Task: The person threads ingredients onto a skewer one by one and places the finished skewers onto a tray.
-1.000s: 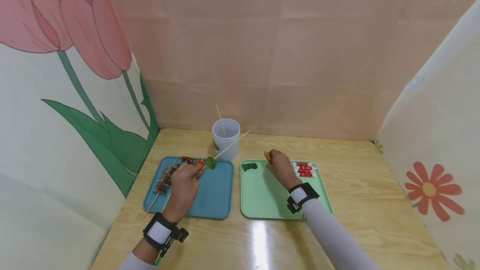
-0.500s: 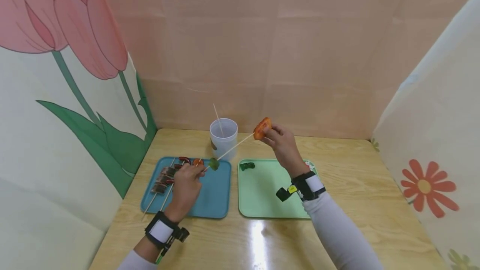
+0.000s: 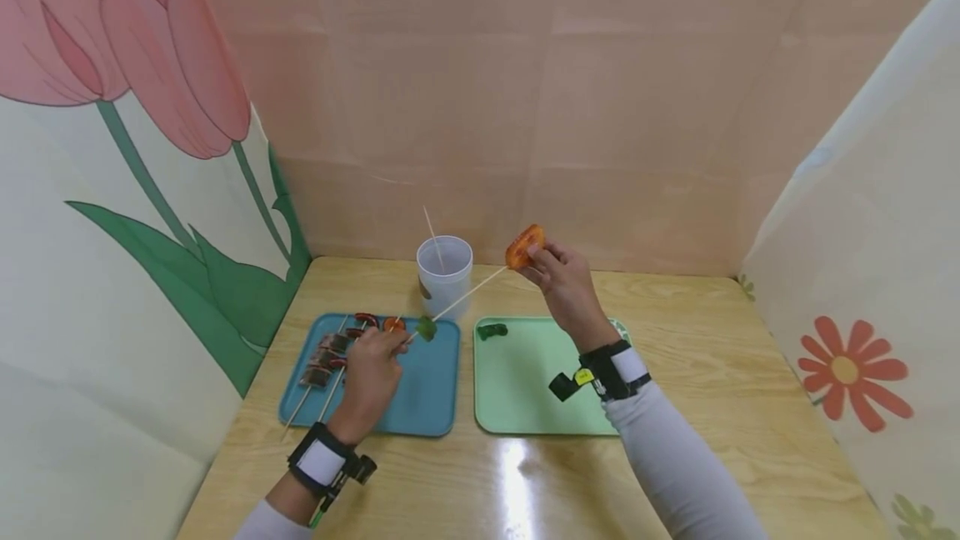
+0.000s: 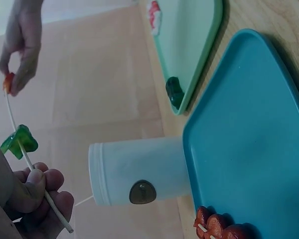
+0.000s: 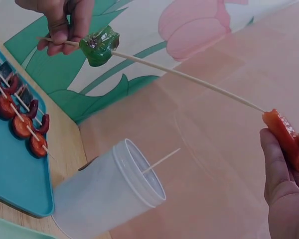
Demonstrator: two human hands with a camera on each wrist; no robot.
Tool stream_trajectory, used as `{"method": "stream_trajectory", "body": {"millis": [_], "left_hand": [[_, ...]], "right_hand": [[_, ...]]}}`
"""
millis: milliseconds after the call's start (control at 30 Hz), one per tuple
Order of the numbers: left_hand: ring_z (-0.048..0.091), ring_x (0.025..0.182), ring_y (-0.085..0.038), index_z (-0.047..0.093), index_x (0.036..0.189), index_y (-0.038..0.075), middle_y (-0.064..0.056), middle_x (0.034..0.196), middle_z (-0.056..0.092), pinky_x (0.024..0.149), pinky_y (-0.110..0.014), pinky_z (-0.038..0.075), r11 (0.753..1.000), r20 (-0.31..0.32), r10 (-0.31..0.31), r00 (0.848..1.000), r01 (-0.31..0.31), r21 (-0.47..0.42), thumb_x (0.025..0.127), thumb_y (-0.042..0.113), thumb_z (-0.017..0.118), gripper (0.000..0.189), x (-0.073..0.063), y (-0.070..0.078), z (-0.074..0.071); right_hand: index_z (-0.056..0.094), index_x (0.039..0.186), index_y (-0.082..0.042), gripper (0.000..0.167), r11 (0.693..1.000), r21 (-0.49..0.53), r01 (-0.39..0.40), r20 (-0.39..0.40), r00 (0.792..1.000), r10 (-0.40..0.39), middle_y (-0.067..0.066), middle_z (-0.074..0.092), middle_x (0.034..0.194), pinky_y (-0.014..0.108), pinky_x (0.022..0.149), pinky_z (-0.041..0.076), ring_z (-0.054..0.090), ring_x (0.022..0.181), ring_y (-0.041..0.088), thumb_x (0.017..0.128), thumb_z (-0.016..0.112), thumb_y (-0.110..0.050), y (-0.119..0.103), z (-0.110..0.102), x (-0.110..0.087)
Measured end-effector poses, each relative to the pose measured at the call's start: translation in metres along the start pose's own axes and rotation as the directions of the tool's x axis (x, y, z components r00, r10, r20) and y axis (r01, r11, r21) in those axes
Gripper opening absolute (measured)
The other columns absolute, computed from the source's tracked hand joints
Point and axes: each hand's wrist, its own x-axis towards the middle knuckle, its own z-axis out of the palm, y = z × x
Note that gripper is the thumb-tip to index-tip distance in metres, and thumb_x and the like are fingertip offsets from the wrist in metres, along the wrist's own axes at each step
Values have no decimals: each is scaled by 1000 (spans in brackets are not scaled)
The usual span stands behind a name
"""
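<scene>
My left hand pinches a thin wooden skewer near one end, above the blue tray. A glossy green pepper piece is threaded on it just past those fingers. Higher and to the right, my right hand pinches a flat, glossy orange-red food piece between thumb and fingers. The skewer's far tip meets the edge of this piece in the right wrist view. Both hands are raised over the table, with the skewer slanting up between them.
On the blue tray lie loaded skewers with dark chunks and red-orange round slices. The light green tray holds a dark green piece and red-and-white pieces. A white cup with one stick stands behind.
My right hand has lifted the orange-red piece from over the green tray up to the skewer's tip. The left hand has stayed nearly in place with the skewer.
</scene>
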Motion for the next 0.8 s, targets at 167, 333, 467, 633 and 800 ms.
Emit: {"method": "stream_trajectory", "body": {"millis": [167,333,467,633,800], "left_hand": [[65,67,-23,82,89,6,-5,75,77,56,-34,53,1000,10,-3,1000,3,16,71,-25,66,39,0,0,-3],[64,66,-23,82,88,3,-6,74,77,55,-34,52,1000,-2,19,1000,-19,12,67,-27,65,40,1,2,-3],[65,68,-23,80,88,1,-7,74,76,57,-33,54,999,-14,44,999,-44,-7,66,-26,62,40,2,5,-1],[66,72,-23,79,91,-1,-9,79,76,61,-34,56,999,18,23,1000,-22,-42,76,-19,69,26,4,9,-1],[67,79,-24,79,97,0,-11,84,76,66,-36,58,997,67,-19,998,23,-68,84,-8,76,15,6,13,-2]], "right_hand": [[51,141,5,51,1000,-25,17,-6,1000,-17,11,57,132,28,97,56,65,117,19,99,67,-20,0,6,-2],[49,143,5,50,996,-49,71,18,997,-70,9,61,131,29,97,56,67,117,18,100,65,-15,-1,13,-4],[49,144,2,51,995,-35,94,27,995,-93,8,64,128,29,95,57,69,115,18,99,66,-14,-4,17,-6],[51,143,-2,50,993,-60,101,21,995,-100,7,64,127,28,94,58,69,114,18,99,68,-17,-11,18,-10],[52,141,-3,49,991,-71,115,18,993,-114,8,64,127,28,95,58,68,115,20,98,69,-19,-16,19,-12]]}}
